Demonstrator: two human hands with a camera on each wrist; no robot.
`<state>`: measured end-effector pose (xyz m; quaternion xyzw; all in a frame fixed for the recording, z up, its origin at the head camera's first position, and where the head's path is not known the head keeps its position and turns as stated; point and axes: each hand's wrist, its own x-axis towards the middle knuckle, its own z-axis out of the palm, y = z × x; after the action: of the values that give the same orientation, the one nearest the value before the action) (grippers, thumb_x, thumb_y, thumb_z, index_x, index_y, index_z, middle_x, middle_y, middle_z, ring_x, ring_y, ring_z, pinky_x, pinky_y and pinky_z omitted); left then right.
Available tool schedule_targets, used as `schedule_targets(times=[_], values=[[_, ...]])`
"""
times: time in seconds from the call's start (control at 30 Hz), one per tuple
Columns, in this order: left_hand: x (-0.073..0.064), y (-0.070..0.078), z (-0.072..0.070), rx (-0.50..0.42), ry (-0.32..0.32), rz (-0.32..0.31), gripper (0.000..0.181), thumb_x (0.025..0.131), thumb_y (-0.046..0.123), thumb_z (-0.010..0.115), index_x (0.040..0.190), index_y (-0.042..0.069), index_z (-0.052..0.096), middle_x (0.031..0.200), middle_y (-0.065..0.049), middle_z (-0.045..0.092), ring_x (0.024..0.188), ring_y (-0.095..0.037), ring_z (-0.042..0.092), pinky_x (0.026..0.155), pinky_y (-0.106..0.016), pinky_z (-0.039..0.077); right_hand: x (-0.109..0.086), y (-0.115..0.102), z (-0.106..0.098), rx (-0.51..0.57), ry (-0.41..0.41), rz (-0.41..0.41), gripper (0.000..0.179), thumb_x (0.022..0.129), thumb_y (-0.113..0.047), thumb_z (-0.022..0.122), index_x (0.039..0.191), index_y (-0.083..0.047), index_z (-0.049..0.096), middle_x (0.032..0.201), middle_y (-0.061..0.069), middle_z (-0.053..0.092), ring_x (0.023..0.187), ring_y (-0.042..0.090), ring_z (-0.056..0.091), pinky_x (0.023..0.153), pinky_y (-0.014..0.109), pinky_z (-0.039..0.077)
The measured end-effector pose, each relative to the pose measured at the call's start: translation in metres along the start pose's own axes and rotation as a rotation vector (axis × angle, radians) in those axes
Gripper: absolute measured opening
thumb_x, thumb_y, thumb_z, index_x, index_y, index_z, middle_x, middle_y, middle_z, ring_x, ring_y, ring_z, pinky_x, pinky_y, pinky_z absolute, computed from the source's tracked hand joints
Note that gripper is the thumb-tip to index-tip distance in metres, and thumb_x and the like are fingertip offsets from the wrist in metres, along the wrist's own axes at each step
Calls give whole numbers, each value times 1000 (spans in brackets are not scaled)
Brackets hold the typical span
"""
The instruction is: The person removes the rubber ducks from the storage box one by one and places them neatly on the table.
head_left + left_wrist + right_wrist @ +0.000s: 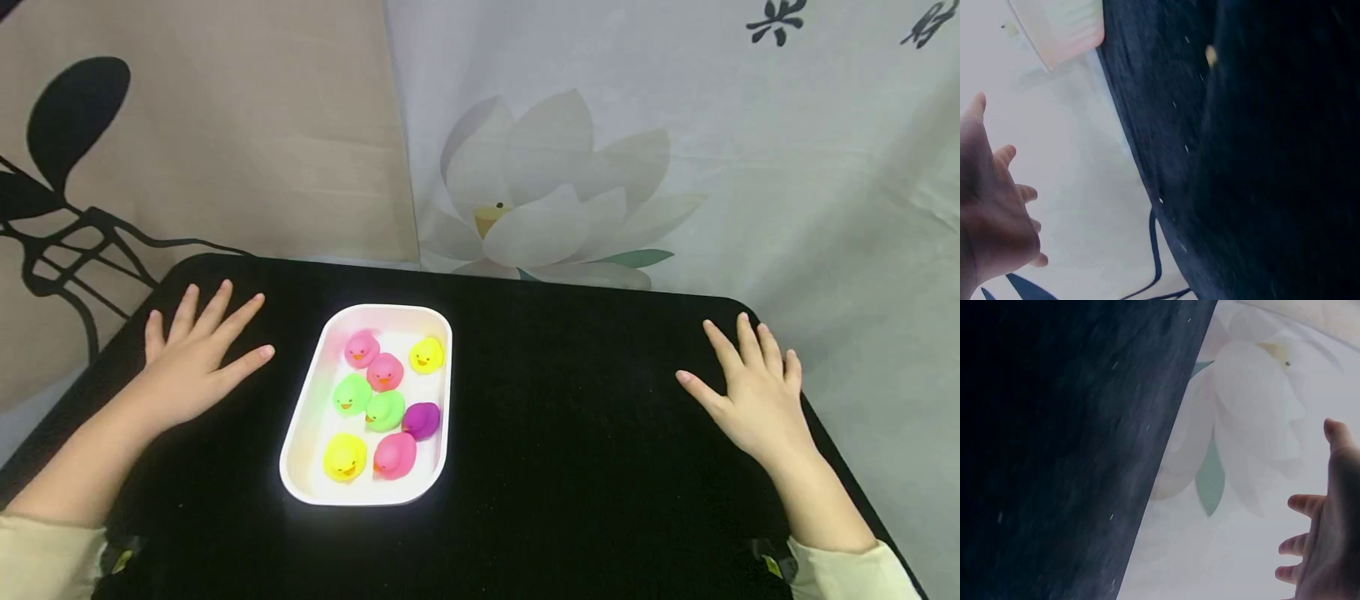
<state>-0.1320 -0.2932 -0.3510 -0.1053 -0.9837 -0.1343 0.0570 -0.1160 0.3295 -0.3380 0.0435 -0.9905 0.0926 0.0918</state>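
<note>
Ducks [385, 372] in the tray [360, 493], lower left of centre in the head view. Probably light, soft, squeezable, perhaps slick; best pinched gently round the body. Left hand [189, 367] at middle left, right hand [759, 404] at middle right, outspread and holding nothing.

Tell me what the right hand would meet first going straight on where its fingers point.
Beyond the far edge of the black table, the right hand would likely first meet the pale cloth; the gap is hard to judge.
</note>
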Motion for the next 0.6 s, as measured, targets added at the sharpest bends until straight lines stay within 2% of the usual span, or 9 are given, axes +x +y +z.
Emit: schedule_targets(times=[0.3, 0.47, 0.6], values=[[-2, 18, 3, -123, 41, 71, 74, 94, 45, 52, 154, 18, 18, 159, -10, -8, 140, -37, -20, 100, -62, -22, -6, -30, -4, 66, 82, -75, 78, 92, -54, 54, 152, -13, 25, 157, 21, 6, 143, 39, -3, 108, 60, -9], [-5, 28, 3, -227, 66, 94, 73, 93, 39, 57, 154, 18, 21, 159, -11, -2, 141, -37, -16, 102, -63, -19, -8, -49, -7, 126, 112, -126, 77, 92, -51, 56, 151, -13, 28, 158, 18, 8, 143, 37, 0, 109, 58, -8], [-6, 33, 4, -337, 60, 118, 72, 94, 31, 58, 154, 17, 21, 159, -13, 1, 142, -37, -13, 102, -64, -18, -11, -66, -9, 188, 150, -170, 75, 91, -48, 60, 150, -13, 30, 158, 16, 11, 143, 36, 4, 110, 59, -3]])
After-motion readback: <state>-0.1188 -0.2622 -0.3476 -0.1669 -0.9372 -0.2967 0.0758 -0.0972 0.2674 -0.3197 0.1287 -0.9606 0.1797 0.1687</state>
